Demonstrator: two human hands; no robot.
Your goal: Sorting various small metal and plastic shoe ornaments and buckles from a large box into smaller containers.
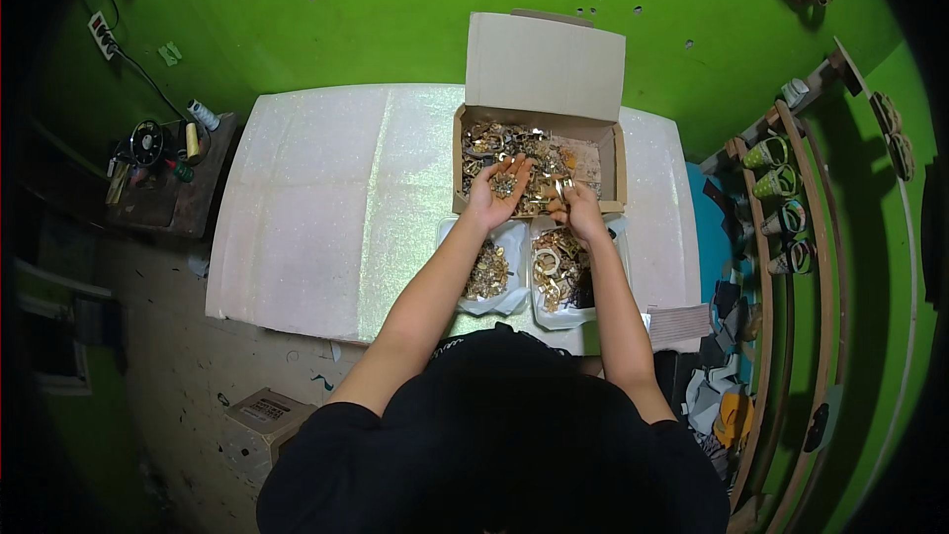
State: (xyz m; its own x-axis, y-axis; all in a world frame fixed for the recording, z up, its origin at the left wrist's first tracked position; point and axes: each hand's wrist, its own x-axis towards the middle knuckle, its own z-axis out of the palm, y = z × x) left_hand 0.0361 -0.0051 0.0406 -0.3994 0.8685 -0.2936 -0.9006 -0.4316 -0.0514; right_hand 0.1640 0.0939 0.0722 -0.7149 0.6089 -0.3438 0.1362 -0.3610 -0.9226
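Note:
An open cardboard box full of small gold metal pieces stands on a pale glittery table. My left hand is cupped palm up over the box's near edge and holds a small heap of gold pieces. My right hand reaches into the box's near right part and pinches gold pieces there. Just in front of the box lie two open clear plastic bags: the left bag holds small gold pieces, the right bag holds larger gold rings and buckles.
A dark side table with thread spools and tools stands to the left. Curved wooden racks holding sandals run along the right. A small cardboard box sits on the floor at lower left. Green walls surround the table.

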